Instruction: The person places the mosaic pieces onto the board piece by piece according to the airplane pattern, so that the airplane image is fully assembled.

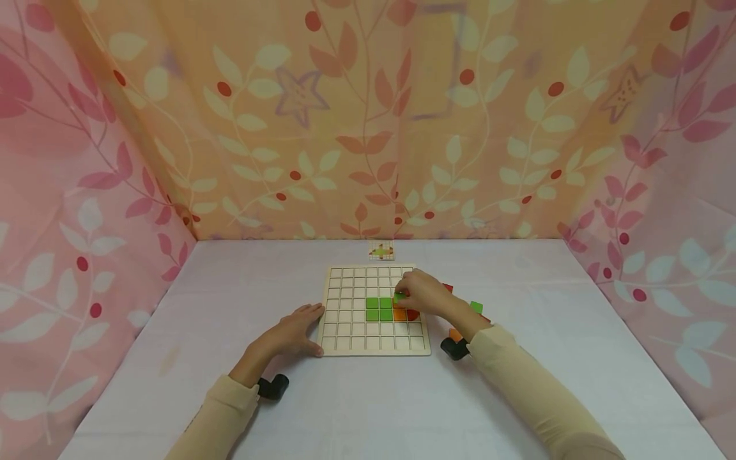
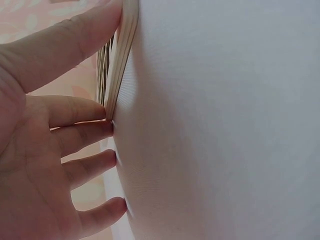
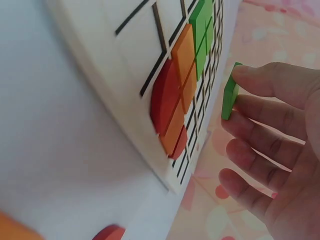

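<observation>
A pale wooden board with a square grid lies flat on the table. My left hand touches the board's left edge, its thumb at the near corner and its fingers spread and nearly straight. Over the right part of the board, my right hand pinches a green square tile between thumb and fingertips, raised off the grid. Several green tiles sit together on the board. Orange tiles and red pieces with a curved side adjoin them, partly hidden by my right hand in the head view.
A small picture card lies beyond the board's far edge. Right of the board are loose pieces: a green tile, an orange one and a red one. Patterned curtains enclose the white table.
</observation>
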`<state>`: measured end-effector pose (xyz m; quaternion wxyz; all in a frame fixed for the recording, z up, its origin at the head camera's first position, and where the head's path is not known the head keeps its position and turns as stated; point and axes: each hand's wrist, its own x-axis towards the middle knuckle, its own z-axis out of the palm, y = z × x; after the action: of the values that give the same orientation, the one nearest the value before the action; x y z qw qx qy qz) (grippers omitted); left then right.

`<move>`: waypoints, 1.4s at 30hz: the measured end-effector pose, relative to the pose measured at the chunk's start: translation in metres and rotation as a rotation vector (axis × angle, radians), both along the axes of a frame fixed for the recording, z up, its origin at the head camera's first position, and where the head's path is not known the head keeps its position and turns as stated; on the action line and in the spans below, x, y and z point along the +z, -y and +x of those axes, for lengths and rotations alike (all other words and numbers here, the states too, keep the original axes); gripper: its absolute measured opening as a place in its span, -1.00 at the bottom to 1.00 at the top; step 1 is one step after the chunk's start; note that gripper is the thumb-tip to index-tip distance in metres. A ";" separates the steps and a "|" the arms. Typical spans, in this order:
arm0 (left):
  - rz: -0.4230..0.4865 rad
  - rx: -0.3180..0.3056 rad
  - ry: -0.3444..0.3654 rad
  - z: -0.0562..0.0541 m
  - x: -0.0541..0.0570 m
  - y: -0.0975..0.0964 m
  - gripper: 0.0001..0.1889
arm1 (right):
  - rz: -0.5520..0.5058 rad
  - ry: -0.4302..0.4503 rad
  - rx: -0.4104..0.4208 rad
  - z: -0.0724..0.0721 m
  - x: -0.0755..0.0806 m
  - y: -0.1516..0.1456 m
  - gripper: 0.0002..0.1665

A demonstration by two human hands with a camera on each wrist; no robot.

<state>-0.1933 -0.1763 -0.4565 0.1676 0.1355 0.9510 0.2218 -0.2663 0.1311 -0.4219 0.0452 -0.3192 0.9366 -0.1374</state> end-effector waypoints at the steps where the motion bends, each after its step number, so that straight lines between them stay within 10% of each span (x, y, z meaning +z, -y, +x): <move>1: 0.000 0.000 0.000 0.000 0.000 0.000 0.00 | -0.002 0.007 -0.001 0.000 0.000 0.002 -0.75; 42: -0.004 0.003 0.014 0.002 0.005 -0.002 0.01 | 0.038 0.048 0.099 -0.016 -0.012 0.079 -0.75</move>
<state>-0.1918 -0.1744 -0.4517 0.1740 0.1321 0.9504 0.2212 -0.2827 0.0520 -0.4341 0.0804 -0.3609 0.9207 -0.1247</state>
